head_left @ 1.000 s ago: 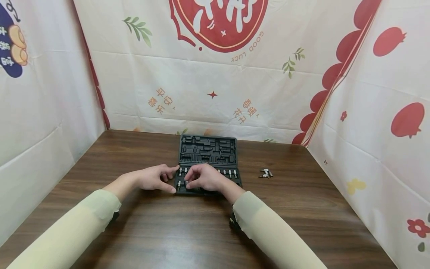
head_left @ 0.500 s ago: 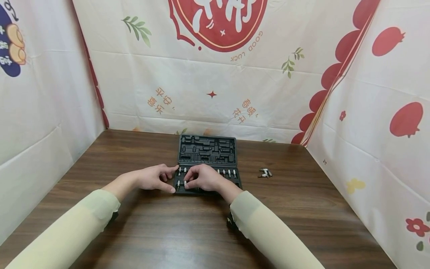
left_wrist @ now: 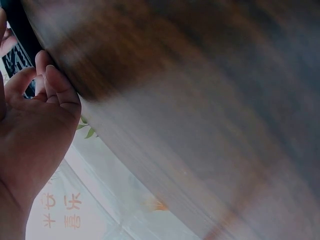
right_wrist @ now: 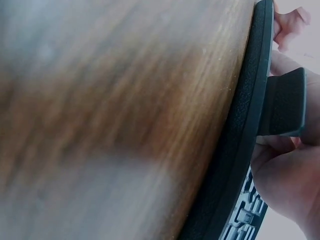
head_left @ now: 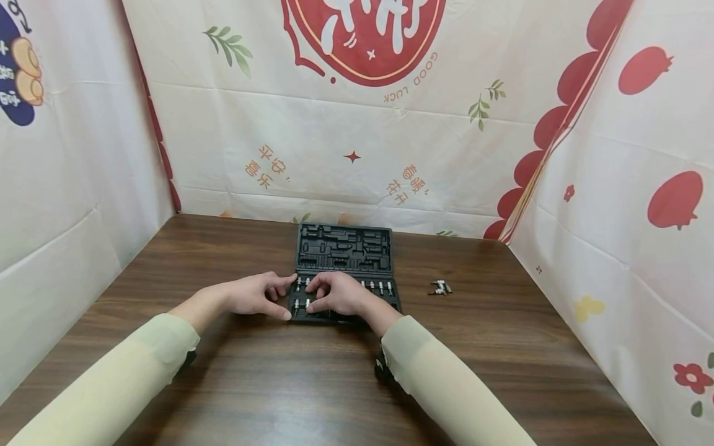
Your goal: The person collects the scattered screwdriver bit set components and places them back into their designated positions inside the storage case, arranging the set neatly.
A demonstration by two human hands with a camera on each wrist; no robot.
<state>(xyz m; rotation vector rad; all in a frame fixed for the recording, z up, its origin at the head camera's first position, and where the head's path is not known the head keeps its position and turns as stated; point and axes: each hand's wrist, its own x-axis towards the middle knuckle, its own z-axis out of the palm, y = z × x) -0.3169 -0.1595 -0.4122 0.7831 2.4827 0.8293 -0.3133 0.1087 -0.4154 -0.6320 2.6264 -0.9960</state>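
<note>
An unfolded black socket case (head_left: pixel 345 248) lies on the table, its lower tray holding silver bit sockets (head_left: pixel 382 287) in rows. My left hand (head_left: pixel 258 295) braces the tray's left edge, thumb at the front corner and index finger near the hinge. Over the tray, my right hand (head_left: pixel 343 293) has thumb and index finger apart beside a bit socket (head_left: pixel 308 303) in the front row. Another bit socket (head_left: pixel 297 305) sits to its left. The right hand hides the tray's middle. In the right wrist view, the case's latch (right_wrist: pixel 285 105) juts up before the fingers.
Several loose bit sockets (head_left: pixel 440 288) lie in a small pile on the brown wooden table (head_left: pixel 268 384), right of the case. Printed cloth (head_left: pixel 346 124) hangs behind the table and along both sides.
My right index finger has lifted away from the thumb, so the front-row bit socket between them shows more fully, standing in the tray. The left hand stays in place.
</note>
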